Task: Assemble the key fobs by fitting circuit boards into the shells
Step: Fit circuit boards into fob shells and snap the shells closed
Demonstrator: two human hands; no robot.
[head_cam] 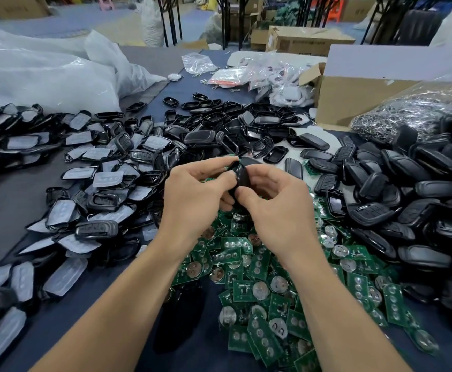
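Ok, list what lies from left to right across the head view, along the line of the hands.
In order: pile of shells with white button pads → left hand → black fob shell, pinched by both hands → right hand → pile of black shells.

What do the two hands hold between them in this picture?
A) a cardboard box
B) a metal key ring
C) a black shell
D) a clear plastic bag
C: the left hand and the right hand both pinch a black shell with curled fingers, above the heap of green circuit boards.
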